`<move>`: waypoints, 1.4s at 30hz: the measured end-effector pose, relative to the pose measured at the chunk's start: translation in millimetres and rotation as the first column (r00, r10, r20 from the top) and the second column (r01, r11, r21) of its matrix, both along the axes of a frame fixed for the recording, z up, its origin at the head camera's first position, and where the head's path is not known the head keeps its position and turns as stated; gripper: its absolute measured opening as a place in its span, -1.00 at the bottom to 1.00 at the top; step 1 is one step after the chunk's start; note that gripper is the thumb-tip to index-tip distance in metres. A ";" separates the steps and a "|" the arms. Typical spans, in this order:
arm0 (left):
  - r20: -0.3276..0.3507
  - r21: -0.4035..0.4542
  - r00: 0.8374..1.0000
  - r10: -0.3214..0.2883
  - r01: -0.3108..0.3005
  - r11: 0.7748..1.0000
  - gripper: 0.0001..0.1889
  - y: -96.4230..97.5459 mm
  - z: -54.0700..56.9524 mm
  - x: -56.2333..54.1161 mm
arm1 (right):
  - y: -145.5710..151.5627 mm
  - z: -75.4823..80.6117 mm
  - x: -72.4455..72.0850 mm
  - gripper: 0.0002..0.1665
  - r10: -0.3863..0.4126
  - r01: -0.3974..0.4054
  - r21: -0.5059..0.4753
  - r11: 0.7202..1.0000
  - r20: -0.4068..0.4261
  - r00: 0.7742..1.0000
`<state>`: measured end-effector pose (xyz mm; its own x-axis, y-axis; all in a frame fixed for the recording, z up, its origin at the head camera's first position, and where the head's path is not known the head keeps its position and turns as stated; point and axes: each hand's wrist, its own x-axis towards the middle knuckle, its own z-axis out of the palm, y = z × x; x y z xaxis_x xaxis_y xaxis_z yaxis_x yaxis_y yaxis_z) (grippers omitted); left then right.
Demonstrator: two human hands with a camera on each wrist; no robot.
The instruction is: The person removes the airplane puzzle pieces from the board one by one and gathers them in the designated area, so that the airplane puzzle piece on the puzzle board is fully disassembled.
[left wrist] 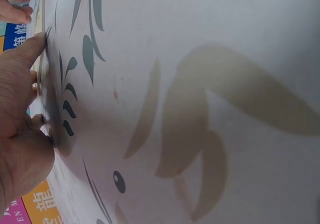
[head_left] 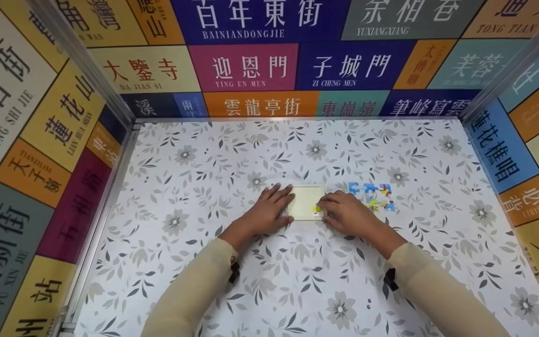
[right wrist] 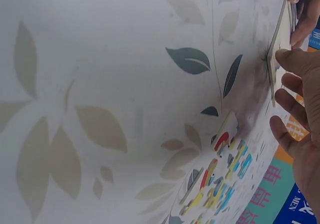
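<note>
A shallow cream puzzle tray (head_left: 304,199) lies on the patterned tabletop. One jigsaw piece (head_left: 316,210) with yellow and white on it sits in its lower right corner. My left hand (head_left: 269,210) holds the tray's left end, thumb near the bottom corner and fingertips near the top one. At the right end is my right hand (head_left: 346,213); in the right wrist view its thumb (right wrist: 290,60) touches the tray's corner area while the other fingers are loosely bent. Several loose jigsaw pieces (head_left: 384,192), blue, yellow, red and white, lie just right of that hand, partly hidden by it.
The white tabletop (head_left: 232,164) carries a grey leaf and flower print. Printed panels with street names stand behind it (head_left: 251,65), at the left (head_left: 59,126) and at the right (head_left: 498,145). Metal edging (head_left: 96,224) runs along the left side.
</note>
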<state>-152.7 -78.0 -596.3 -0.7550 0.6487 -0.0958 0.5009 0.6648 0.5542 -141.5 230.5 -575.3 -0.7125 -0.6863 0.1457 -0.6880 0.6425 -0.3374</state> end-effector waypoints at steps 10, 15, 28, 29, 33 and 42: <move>-0.008 -0.059 1.000 -0.023 0.022 0.998 -0.27 1.7 3.2 -1.7 | -8.4 -1.0 0.4 -0.63 0.028 -0.029 0.011 1.000 0.033 0.999; -0.012 -0.079 0.999 -0.030 0.029 0.996 -0.27 2.4 4.7 -2.6 | -11.7 -0.5 0.6 -0.67 0.035 -0.035 -0.009 0.999 0.052 0.998; 0.032 -0.080 0.999 -0.009 0.011 0.997 -0.28 4.2 9.8 -1.9 | -20.1 4.9 0.1 -0.62 0.007 -0.003 -0.028 1.000 0.133 0.991; 0.032 -0.079 0.999 -0.008 0.010 0.997 -0.28 4.1 9.8 -1.9 | -20.5 5.5 0.0 -0.62 0.002 0.001 -0.022 1.000 0.141 0.990; 0.035 -0.072 0.999 -0.006 0.008 0.997 -0.28 3.8 10.4 -1.4 | -21.9 7.9 -0.9 -0.62 -0.010 0.012 -0.012 1.000 0.162 0.987; 0.041 -0.077 0.999 0.000 0.004 0.997 -0.28 3.3 11.3 -0.5 | -23.4 9.2 -2.7 -0.58 0.007 -0.007 -0.002 1.000 0.129 0.992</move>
<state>-153.1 -74.8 -585.0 -0.7482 0.6398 -0.1758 0.4804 0.7052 0.5215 -144.2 207.0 -566.1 -0.7208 -0.6911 0.0538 -0.6429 0.6374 -0.4247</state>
